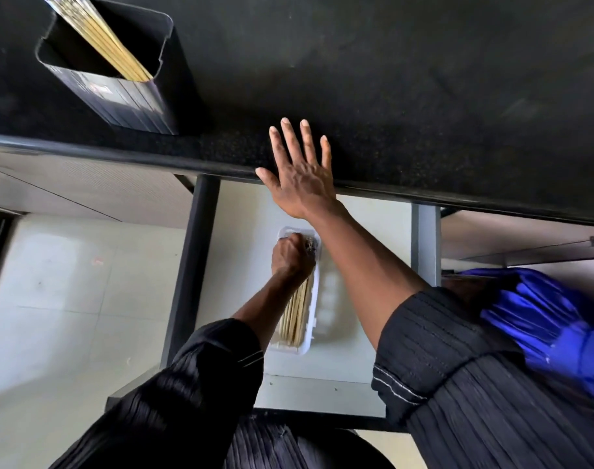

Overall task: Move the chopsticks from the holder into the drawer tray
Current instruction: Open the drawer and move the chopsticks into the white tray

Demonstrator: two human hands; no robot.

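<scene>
A black rectangular holder point(119, 79) stands on the dark countertop at the upper left, with several pale chopsticks point(102, 38) leaning inside it. Below the counter an open drawer point(241, 238) holds a white plastic tray point(317, 299), and a bundle of chopsticks point(297, 316) lies in its left compartment. My left hand point(292, 255) is closed in a fist over the far end of that bundle inside the tray. My right hand point(300, 170) rests flat with fingers spread on the counter's front edge, holding nothing.
The countertop point(390, 79) spreads across the top of the view. The drawer's dark left rail point(194, 265) and grey right wall point(424, 242) bound the tray. Blue cloth point(542, 316) hangs at the right. Pale floor tiles point(69, 282) lie to the left.
</scene>
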